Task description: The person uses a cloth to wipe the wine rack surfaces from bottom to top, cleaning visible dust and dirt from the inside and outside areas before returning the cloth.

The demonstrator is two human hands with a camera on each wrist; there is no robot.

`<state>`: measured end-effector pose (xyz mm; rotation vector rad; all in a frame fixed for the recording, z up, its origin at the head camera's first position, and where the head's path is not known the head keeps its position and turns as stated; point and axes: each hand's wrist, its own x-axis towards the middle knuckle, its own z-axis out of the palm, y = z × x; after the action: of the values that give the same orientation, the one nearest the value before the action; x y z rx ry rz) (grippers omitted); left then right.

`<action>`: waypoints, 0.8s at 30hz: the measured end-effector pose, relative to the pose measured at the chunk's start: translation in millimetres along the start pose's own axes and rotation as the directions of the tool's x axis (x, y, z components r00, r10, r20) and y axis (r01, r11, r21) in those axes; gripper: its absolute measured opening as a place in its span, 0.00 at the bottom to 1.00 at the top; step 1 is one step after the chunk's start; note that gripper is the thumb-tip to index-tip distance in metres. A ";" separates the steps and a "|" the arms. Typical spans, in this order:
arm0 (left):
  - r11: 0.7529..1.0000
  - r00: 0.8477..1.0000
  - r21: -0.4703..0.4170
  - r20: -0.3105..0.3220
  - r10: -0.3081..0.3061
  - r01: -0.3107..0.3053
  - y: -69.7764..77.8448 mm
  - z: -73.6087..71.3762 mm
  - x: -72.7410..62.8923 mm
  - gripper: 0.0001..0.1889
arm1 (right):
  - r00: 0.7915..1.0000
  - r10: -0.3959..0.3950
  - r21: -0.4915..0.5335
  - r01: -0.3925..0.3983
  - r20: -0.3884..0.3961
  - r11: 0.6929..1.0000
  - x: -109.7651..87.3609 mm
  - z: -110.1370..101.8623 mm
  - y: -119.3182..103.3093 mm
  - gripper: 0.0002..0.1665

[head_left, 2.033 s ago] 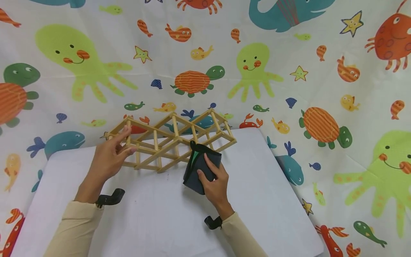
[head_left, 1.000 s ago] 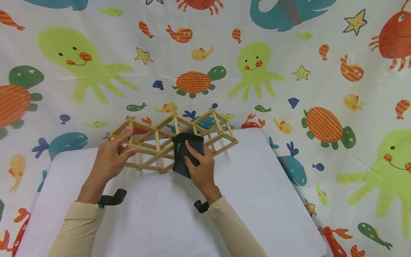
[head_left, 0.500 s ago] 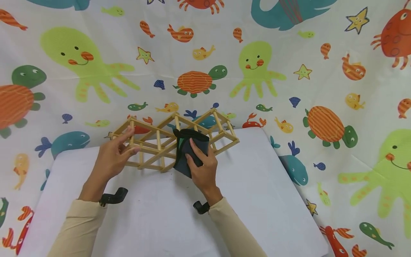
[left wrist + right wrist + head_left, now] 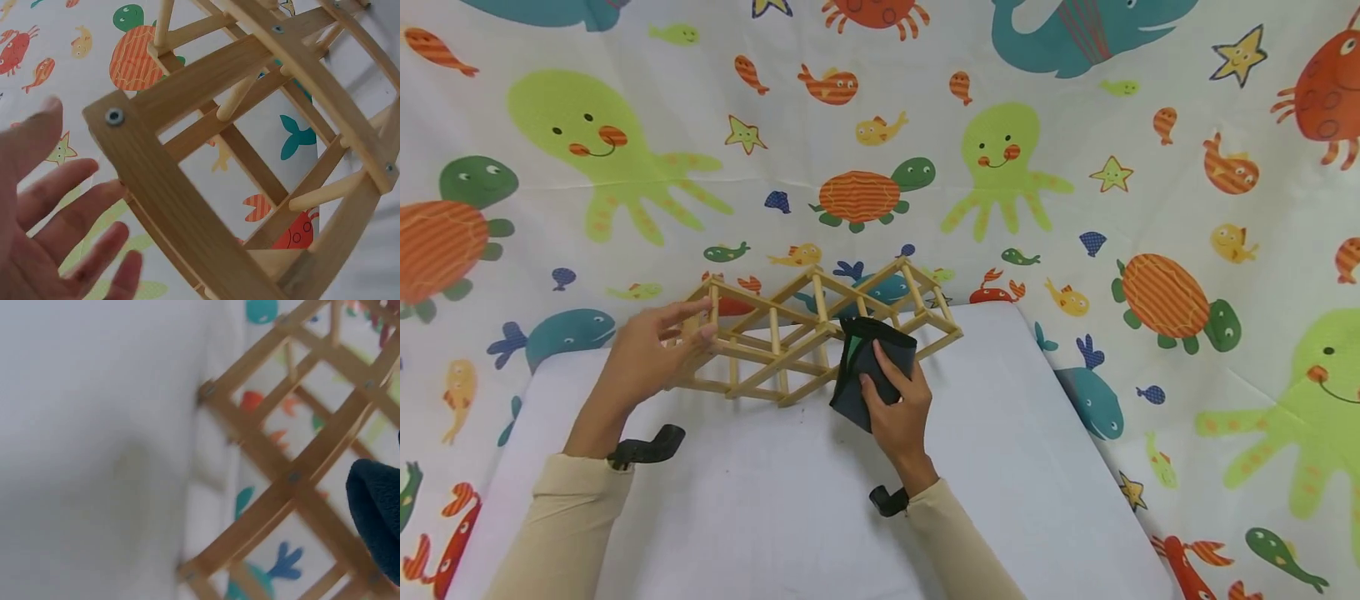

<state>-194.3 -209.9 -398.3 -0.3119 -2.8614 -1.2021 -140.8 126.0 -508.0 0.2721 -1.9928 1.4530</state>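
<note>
A wooden accordion lattice rack (image 4: 776,333) of crossed slats and round dowels stands stretched out along the back of the white table. My left hand (image 4: 643,354) is at its left end. In the left wrist view, that hand's fingers are spread and loosely bent, and one fingertip comes right up to the edge of the end slat (image 4: 178,206). A folded dark blue-grey cloth (image 4: 852,397) with a black edge and a green patch is gripped in my right hand (image 4: 901,417), in front of the rack's right half. The right wrist view catches part of the cloth (image 4: 382,503).
A white-covered table (image 4: 760,500) extends toward me in front of the rack. Just behind the rack hangs a curtain (image 4: 910,50) printed with sea animals. Black wrist straps with small camera mounts sit on both wrists.
My left hand has come off the rack's end post, shifting left with its fingers loosened. The right hand and cloth swept left over the dowels, then came back right and slightly toward me.
</note>
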 end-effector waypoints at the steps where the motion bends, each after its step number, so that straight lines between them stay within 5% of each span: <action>1: 1.000 1.000 -0.013 -0.022 0.002 -0.003 -0.6 -2.1 2.9 0.32 | 1.000 -0.013 0.033 0.013 0.000 0.999 1.5 2.6 -4.7 0.32; 5: 0.998 0.999 -0.057 -0.052 -0.006 0.003 -4.7 -6.8 14.3 0.32 | 0.999 -0.039 0.102 0.037 0.019 0.994 5.7 16.5 -19.8 0.33; 12: 0.981 0.991 -0.191 0.131 -0.006 0.031 -16.6 -6.2 29.2 0.34 | 0.998 -0.012 0.110 0.006 0.058 0.994 1.5 42.8 -22.6 0.31; 21: 0.979 0.982 -0.201 0.184 0.051 -0.013 -25.0 -5.9 40.6 0.33 | 0.968 -0.073 -0.013 0.079 0.240 0.997 -23.6 57.5 -17.1 0.31; 24: 0.972 0.975 -0.235 0.219 0.048 0.005 -26.8 -9.4 41.7 0.33 | 0.980 -0.101 0.019 0.099 0.174 0.995 -21.7 58.6 -20.8 0.31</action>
<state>-240.9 -227.5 -406.5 -0.5138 -2.8866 -1.6016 -135.4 60.8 -515.3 0.5127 -2.0780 1.4173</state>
